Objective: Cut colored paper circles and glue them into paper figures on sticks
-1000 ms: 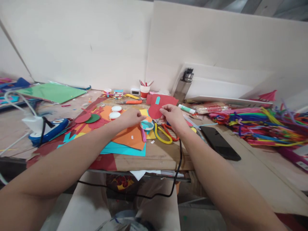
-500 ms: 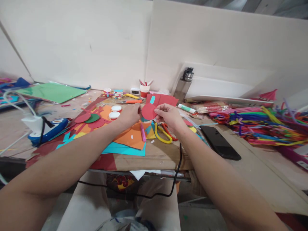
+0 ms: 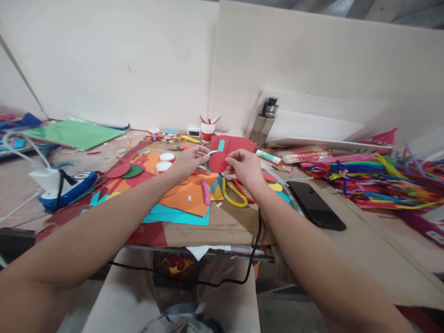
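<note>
Between thumb and fingers, my right hand (image 3: 243, 165) pinches the right edge of a red paper circle (image 3: 217, 162). My left hand (image 3: 191, 162) grips a round piece with a pale rim, partly hidden behind the circle's left side. The two pieces overlap in front of a stack of red paper (image 3: 233, 144) that has a light blue strip (image 3: 221, 145) on it. Yellow-handled scissors (image 3: 234, 196) and a pink marker (image 3: 206, 191) lie just below my hands. Orange paper (image 3: 183, 196) lies over blue sheets (image 3: 176, 215) nearer the table edge.
A black phone (image 3: 316, 205) and a glue stick (image 3: 268, 157) lie on the right, with colourful pipe cleaners (image 3: 378, 178) beyond. A bottle (image 3: 264, 122) stands at the back. On the left are a blue power strip (image 3: 69, 190) and green sheets (image 3: 74, 133). A black cable (image 3: 255, 249) hangs in front.
My left hand has spread and shifted slightly left, and the pale-rimmed round piece now shows beside the red circle. The red circle has moved slightly right with my right hand.
</note>
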